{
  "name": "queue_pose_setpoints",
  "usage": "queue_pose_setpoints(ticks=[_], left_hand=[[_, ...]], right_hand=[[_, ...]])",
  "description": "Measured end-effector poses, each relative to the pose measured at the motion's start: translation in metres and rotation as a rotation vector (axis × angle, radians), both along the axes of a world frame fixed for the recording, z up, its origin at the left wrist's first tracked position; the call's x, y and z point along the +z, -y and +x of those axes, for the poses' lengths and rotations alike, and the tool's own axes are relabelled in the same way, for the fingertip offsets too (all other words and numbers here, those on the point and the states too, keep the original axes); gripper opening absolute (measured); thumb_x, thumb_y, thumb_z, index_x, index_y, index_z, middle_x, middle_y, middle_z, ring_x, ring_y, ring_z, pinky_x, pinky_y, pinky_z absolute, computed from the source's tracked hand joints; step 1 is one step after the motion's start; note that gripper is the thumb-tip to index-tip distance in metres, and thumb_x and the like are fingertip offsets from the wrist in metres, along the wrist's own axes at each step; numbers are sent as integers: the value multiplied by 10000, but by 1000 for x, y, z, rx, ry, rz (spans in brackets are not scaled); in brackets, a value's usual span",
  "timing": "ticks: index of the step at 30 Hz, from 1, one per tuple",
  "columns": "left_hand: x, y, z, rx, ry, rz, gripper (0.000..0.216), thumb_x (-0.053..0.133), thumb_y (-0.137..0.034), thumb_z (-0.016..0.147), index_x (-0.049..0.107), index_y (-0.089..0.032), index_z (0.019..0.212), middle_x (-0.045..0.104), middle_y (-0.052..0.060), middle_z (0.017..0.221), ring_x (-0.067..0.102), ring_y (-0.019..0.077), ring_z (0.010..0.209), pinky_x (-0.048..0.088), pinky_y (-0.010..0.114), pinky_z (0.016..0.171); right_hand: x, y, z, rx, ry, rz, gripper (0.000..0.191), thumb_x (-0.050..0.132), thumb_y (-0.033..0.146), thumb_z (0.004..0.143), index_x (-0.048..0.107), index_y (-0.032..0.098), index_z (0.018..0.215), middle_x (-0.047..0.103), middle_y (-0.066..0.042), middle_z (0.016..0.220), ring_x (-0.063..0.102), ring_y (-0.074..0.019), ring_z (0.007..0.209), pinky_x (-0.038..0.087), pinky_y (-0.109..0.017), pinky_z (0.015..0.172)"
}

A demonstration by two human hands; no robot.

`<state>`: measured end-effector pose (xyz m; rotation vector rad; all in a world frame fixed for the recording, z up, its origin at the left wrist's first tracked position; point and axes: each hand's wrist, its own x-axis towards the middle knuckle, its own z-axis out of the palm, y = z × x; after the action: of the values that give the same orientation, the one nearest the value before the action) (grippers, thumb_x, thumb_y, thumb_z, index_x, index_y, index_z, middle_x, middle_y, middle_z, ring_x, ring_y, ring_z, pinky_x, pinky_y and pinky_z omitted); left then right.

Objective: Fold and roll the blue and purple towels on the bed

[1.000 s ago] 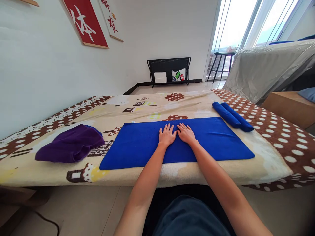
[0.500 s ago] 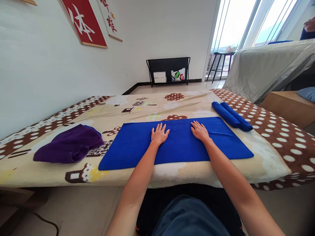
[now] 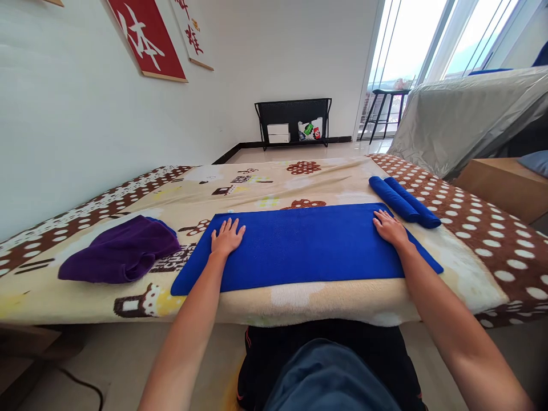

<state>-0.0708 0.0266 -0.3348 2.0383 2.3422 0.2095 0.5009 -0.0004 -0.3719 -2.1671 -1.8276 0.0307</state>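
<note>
A blue towel lies spread flat in a long rectangle across the patterned blanket in front of me. Flat on its left part rests my left hand, fingers spread. My right hand lies open near the towel's right edge, palm down. Neither hand grips anything. Beyond my right hand, two rolled blue towels sit side by side. To the left of my left hand is a loosely heaped purple towel, with a bit of blue cloth showing behind it.
The blanket covers a bed-like surface whose near edge is just before my body. A cardboard box and a plastic-covered piece of furniture stand at the right. A black rack is by the far wall, a stool near the window.
My hands have slid apart over the blue towel, the left one leftward and the right one rightward. The crease at the towel's right part no longer shows.
</note>
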Motion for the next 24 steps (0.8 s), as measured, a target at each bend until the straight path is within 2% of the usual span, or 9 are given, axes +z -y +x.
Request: queue_pose_setpoints(ticks=[5,7,9,12,16,19,21,24], left_hand=[[7,12,-34,77,-24,16,712,160,-587,966,284,-206,1554,174,101,1649,151,277,1525,127,588,1194],[10,15,-34,88,-38,25,706,167,-550,974,301,-157,1546,182,142,1641,131,308,1526,94,632,1180],[14,14,-20,60,-50,31,673,170,-485,985,316,-127,1536,195,163,1634,118,320,1527,57,661,1169],[16,5,29,-89,-53,30,614,181,-413,996,306,-162,1543,209,110,1640,143,271,1527,76,603,1197],[11,-15,132,-338,-33,22,597,270,-376,987,273,-205,1558,213,46,1644,156,224,1525,105,499,1228],[1,-24,193,-437,-8,10,591,277,-346,986,271,-202,1559,232,48,1639,184,210,1519,155,467,1225],[-6,-27,213,-456,8,8,582,230,-350,999,270,-195,1559,241,60,1636,198,200,1515,165,465,1224],[-12,-31,211,-459,20,13,593,196,-429,1010,265,-216,1560,221,46,1642,179,193,1520,132,474,1232]], right_hand=[[4,13,21,-10,20,12,567,255,344,1006,438,71,1468,378,-148,1554,292,-218,1478,214,-386,1218],[8,15,18,-5,33,24,558,267,326,1001,454,52,1450,394,-167,1541,300,-236,1474,211,-412,1216],[14,13,5,13,48,48,545,269,307,1000,455,48,1443,392,-174,1540,283,-252,1481,190,-456,1217],[26,-1,-41,105,60,91,523,278,290,1007,441,69,1452,367,-162,1558,252,-247,1493,157,-471,1223],[34,-28,-139,323,38,111,480,310,291,1028,447,122,1456,426,-124,1531,343,-207,1448,224,-390,1213],[30,-39,-203,462,17,127,434,448,350,1013,481,190,1415,449,-101,1506,432,-237,1376,331,-481,1156],[26,-42,-225,503,5,130,414,533,396,978,537,222,1354,477,-93,1466,489,-256,1310,391,-505,1110],[21,-46,-221,516,-9,125,407,563,396,962,552,220,1329,493,-94,1435,511,-262,1273,425,-507,1080]])
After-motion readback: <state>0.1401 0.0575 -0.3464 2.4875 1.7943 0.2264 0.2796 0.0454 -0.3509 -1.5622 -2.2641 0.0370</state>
